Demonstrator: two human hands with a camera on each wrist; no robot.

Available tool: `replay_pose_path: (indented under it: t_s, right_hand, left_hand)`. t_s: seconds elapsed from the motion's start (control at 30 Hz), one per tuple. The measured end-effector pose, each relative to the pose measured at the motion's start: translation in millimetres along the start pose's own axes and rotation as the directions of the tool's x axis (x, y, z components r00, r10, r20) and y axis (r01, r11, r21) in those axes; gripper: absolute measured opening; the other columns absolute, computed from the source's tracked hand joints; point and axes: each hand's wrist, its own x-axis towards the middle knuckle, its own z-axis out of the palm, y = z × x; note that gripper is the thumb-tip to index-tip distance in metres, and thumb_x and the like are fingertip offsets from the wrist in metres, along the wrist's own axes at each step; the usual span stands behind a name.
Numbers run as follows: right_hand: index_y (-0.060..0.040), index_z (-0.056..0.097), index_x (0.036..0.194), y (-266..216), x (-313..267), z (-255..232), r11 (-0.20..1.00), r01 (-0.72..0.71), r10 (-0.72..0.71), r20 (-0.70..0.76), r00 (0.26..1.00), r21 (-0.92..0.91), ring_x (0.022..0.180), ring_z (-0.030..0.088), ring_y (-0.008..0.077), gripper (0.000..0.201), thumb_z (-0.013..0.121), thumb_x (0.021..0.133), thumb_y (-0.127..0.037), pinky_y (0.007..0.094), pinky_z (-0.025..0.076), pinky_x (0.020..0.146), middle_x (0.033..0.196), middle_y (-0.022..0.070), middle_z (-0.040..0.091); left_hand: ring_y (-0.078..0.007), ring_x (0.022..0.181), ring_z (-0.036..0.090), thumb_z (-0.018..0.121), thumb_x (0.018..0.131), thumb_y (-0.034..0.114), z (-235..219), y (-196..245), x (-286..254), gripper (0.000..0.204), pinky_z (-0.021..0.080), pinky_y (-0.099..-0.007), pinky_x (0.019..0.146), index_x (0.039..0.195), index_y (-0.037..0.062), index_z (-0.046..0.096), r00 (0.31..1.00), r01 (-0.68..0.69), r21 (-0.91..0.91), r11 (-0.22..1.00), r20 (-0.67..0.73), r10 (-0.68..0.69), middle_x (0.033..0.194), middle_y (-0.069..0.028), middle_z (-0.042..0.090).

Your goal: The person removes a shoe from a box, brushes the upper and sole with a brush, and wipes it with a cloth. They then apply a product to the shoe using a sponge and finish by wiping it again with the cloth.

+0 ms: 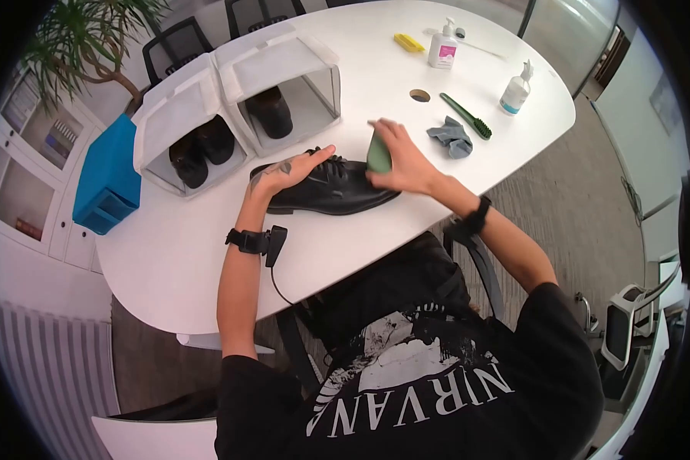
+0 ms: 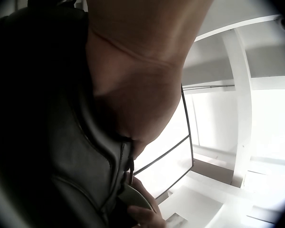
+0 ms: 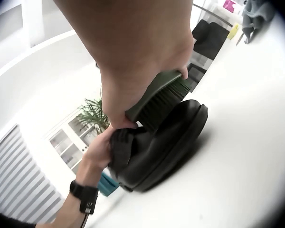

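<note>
A black lace-up dress shoe (image 1: 333,188) rests on the white table, its toe towards the right. My left hand (image 1: 287,172) holds it at the heel and opening, and most of the fingers are hidden behind or in the shoe. In my right hand (image 1: 406,161) is a green-backed shoe brush (image 1: 379,153), gripped by its back. Dark bristles of the shoe brush (image 3: 164,104) meet the shoe's upper near the toe in the right wrist view. The left wrist view has the shoe's side (image 2: 80,156) close up, with part of the brush (image 2: 135,197) beyond the laces.
Two white shoe boxes (image 1: 180,115) with open fronts hold dark shoes (image 1: 268,113) at the back left, beside a blue box (image 1: 107,176). Towards the right lie a grey cloth (image 1: 452,138), a green long-handled brush (image 1: 468,116), a spray bottle (image 1: 516,90), a pump bottle (image 1: 443,50) and a yellow item (image 1: 409,42).
</note>
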Motion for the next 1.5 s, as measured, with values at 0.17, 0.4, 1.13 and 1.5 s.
replay_pose_path:
  t_s: [0.17,0.4,1.13,1.5]
  right_hand:
    - [0.0138,0.034,0.154,-61.0,-15.5,10.0,0.976,0.201,-0.217,0.289,0.933,0.084,0.146,0.038,0.0477,0.107,0.086,0.073,-0.034,0.048,0.035,0.127,0.155,0.0321,0.038]
    - [0.0123,0.031,0.157,-46.1,-1.9,24.4,0.993,0.078,-0.093,0.178,0.98,0.093,0.146,0.037,0.0492,0.111,0.087,0.074,-0.035,0.048,0.038,0.126,0.155,0.0337,0.038]
    - [0.01,0.034,0.157,-10.3,2.9,10.4,0.999,0.026,-0.028,0.047,0.999,0.045,0.14,0.043,0.0475,0.108,0.087,0.073,-0.033,0.0507,0.04,0.122,0.154,0.0316,0.04]
    - [0.002,0.036,0.161,-48.0,-31.8,-19.0,0.986,0.163,-0.161,0.299,0.941,0.02,0.146,0.041,0.046,0.105,0.085,0.073,-0.028,0.0503,0.036,0.126,0.155,0.029,0.04]
  left_hand:
    - [-0.0156,0.114,0.059,0.05,0.11,0.064,-1.2,11.9,-15.0,0.078,0.046,-0.0301,0.106,0.131,-0.0085,0.068,0.989,-0.135,-0.022,0.991,-0.06,0.133,0.126,-0.0097,0.072]
    - [-0.0189,0.095,0.053,0.048,0.11,0.065,2.0,-6.7,2.9,0.08,0.046,-0.0314,0.096,0.115,-0.0135,0.063,0.999,-0.005,0.061,0.998,-0.053,0.008,0.103,-0.0073,0.067]
    - [-0.0243,0.145,0.05,0.043,0.11,0.069,0.6,6.1,-4.5,0.089,0.034,-0.0317,0.123,0.15,-0.0089,0.055,0.998,0.063,-0.032,0.998,0.017,-0.063,0.158,-0.02,0.055]
    - [-0.0216,0.134,0.057,0.044,0.109,0.07,-0.1,8.7,-10.2,0.092,0.037,-0.031,0.119,0.143,-0.0139,0.06,0.993,-0.095,0.002,0.995,-0.072,0.095,0.147,-0.0182,0.064]
